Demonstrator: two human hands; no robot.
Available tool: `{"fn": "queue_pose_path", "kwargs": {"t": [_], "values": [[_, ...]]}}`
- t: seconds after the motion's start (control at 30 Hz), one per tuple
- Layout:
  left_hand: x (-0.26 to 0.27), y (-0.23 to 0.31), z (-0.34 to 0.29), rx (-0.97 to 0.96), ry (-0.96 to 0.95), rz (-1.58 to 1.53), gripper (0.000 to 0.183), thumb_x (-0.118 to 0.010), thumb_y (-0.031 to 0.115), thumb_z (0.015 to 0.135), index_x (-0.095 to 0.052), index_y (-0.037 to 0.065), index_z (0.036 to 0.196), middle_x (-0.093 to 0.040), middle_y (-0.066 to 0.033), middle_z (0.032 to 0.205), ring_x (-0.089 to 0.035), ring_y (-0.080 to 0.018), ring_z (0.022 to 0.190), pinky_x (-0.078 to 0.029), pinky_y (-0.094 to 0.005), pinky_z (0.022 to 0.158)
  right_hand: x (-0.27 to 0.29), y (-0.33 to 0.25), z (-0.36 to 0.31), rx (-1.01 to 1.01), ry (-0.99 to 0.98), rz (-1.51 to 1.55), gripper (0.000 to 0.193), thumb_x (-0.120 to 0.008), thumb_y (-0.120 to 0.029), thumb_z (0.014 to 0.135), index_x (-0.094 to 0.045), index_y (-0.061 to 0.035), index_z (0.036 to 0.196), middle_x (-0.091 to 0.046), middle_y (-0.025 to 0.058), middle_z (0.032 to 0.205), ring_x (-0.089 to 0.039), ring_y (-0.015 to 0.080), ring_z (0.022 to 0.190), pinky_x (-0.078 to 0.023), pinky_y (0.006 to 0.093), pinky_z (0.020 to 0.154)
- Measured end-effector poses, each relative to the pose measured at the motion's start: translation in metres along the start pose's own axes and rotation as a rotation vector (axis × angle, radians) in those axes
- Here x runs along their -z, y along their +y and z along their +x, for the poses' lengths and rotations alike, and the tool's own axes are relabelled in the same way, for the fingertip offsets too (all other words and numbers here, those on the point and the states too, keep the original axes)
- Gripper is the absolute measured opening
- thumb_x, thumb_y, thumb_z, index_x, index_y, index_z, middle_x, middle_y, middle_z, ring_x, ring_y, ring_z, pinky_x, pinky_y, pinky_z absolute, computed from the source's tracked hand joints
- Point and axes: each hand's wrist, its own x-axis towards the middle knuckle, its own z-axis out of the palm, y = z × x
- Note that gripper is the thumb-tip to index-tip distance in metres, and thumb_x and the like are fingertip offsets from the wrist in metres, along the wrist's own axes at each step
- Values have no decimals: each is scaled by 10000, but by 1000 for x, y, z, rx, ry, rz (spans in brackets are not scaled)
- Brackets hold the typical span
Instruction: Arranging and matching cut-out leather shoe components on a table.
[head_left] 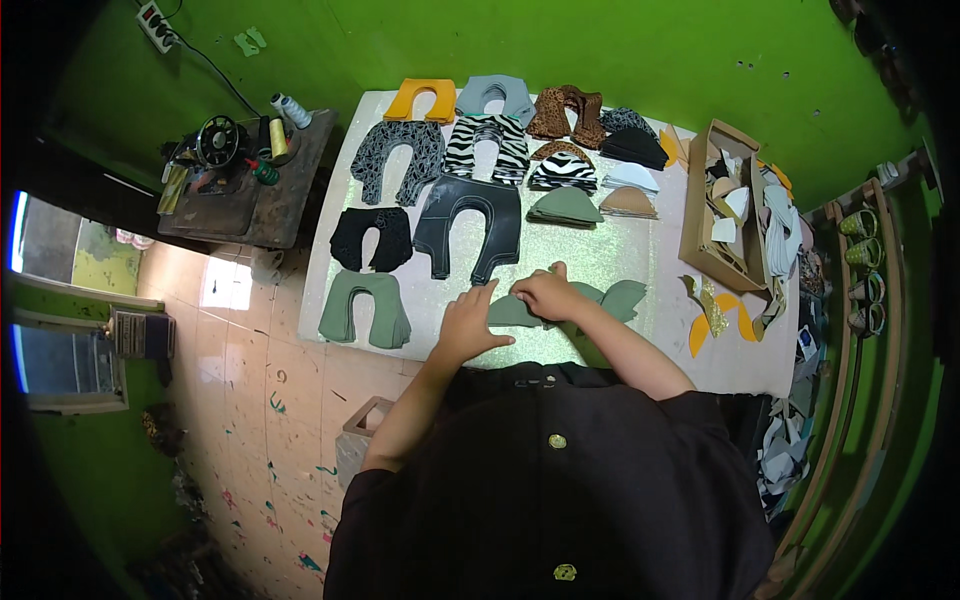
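Sage-green cut pieces (622, 300) lie at the near middle of the table, spreading out to the right from beneath my hands. My left hand (468, 325) rests at their left end, fingers stretched and thumb apart. Its fingertips come close to a stack of black U-shaped pieces (468, 215) with pale stitching. My right hand (548, 296) is curled over the green pieces, fingers bent down on them; whatever the fingertips pinch is hidden. Left of my hands is a stack of green U-shaped pieces (362, 308). Green half-round pieces (565, 207) sit beyond my right hand.
More stacks line the table's far side: zebra-striped (487, 147), yellow (420, 100) and leopard-print (566, 112). A cardboard box (715, 245) of scraps stands right, with yellow offcuts (698, 335) nearby. Far left is a sewing machine (218, 142); a rack with shoes (862, 252) is at right.
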Motion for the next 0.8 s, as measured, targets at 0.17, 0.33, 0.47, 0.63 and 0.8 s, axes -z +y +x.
{"fn": "queue_pose_path", "kwargs": {"t": [0.17,0.33,0.47,0.63,0.8], "values": [[-16,-1,-2,-43,18,20,725,-780,335,617,-489,71,1227,-540,-137,1071,-535,-312,985,-429,-417,831,6,-3,1,6,-38,-96,138,-564,-203,833,-662,-178,927,-645,19,864,-567,215,927,-238,479,883],[-14,-8,3,-77,-8,-20,564,-757,275,654,-558,76,1143,-556,-120,1007,-545,-306,938,-438,-405,803,10,-16,-14,44,24,-136,346,-678,-247,715,-599,-146,1037,-607,51,971,-559,233,953,-236,478,903],[-15,-13,4,-102,-3,-43,530,-762,268,651,-577,70,1107,-568,-116,963,-551,-306,918,-440,-396,787,-4,-13,-22,22,-20,-244,576,-740,-291,626,-538,-120,1138,-588,78,1001,-551,245,989,-233,501,930],[-10,-12,1,-104,17,-77,563,-764,282,650,-568,70,1134,-566,-126,1019,-539,-316,950,-428,-402,815,5,-23,-38,-10,27,-221,606,-710,-284,656,-506,-122,1203,-566,94,1053,-528,245,1042,-232,541,955],[3,-5,0,-170,113,-136,537,-731,292,695,-567,78,1158,-561,-123,1063,-519,-306,999,-398,-405,861,24,7,-59,-266,287,2,473,-672,-237,704,-545,-157,1152,-548,81,1120,-505,252,1087,-203,587,992]]}}
